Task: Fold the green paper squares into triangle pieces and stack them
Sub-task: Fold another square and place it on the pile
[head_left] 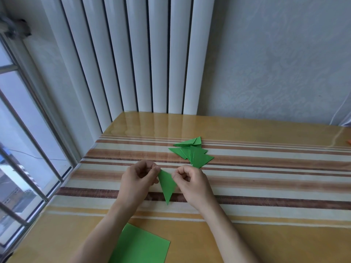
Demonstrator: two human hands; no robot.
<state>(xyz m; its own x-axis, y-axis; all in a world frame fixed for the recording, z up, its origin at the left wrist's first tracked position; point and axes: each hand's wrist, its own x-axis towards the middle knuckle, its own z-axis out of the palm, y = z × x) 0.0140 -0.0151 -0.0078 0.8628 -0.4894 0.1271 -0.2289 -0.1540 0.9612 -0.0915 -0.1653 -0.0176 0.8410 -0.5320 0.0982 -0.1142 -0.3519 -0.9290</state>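
Pinching the folded green triangle [167, 185] in both grips, left hand [139, 179] and right hand [190, 182]; crease probably finished, next placing onto the pile [191, 151] at one o'clock.

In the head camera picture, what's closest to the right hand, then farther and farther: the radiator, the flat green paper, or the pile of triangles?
From the right hand:
1. Pile of triangles, just beyond it.
2. Flat green paper, near edge, left.
3. Radiator, behind the table.

— Where are we looking from?
— From head height, forward and down over the table [247, 234], close above it.
— And facing?
— Twelve o'clock, the radiator [144, 54]; the window [22, 149] at nine.
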